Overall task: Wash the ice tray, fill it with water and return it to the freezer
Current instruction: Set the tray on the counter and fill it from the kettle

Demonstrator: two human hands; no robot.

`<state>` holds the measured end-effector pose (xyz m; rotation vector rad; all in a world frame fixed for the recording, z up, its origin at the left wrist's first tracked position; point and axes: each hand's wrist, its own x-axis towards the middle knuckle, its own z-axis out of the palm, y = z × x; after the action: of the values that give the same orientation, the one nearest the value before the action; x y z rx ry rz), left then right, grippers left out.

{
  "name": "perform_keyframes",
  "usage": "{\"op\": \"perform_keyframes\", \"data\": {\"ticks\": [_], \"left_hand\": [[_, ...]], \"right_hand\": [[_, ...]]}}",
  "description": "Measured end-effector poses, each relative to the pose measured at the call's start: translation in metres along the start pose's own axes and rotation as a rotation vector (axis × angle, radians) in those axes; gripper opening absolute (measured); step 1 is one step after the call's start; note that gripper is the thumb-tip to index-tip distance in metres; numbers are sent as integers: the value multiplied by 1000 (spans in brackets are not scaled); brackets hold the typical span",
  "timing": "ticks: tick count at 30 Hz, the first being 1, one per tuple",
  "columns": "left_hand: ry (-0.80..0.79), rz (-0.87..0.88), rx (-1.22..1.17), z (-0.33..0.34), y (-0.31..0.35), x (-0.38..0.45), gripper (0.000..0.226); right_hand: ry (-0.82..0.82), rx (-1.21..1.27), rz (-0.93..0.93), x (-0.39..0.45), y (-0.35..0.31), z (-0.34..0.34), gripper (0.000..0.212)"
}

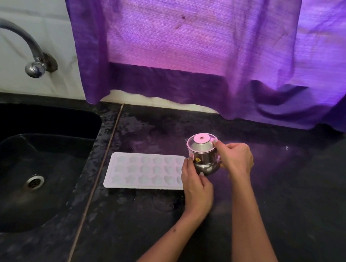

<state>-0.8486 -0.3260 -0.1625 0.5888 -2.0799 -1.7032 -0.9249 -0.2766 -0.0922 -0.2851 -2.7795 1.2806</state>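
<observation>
Both hands are gripping a steel pot (204, 160): left hand (196, 187) cupping its base, right hand (234, 158) pinching the rim. Tray (144, 171) is lying flat, looking light, flexible, probably wet; best lifted level by both short ends.

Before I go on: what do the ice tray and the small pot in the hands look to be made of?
Ice tray: looks like matte white plastic or silicone, with soft-edged moulded star cells and no glare. Which of the two cannot be told.

Small pot: polished steel by its mirror-like body; its domed lid looks like clear plastic or glass. The left hand and right hand both hold it.
</observation>
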Motion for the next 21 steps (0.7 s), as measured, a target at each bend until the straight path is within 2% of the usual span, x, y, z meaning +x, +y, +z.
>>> {"op": "perform_keyframes", "data": {"ticks": [5,21], "left_hand": [[10,-10,-46,-5,-3,1,57],[8,-18,-49,-13,-10,6,55]], "right_hand": [[4,-29,-2,-4,-12,5,33],[46,-116,-25,-13,-23,16,31]]}}
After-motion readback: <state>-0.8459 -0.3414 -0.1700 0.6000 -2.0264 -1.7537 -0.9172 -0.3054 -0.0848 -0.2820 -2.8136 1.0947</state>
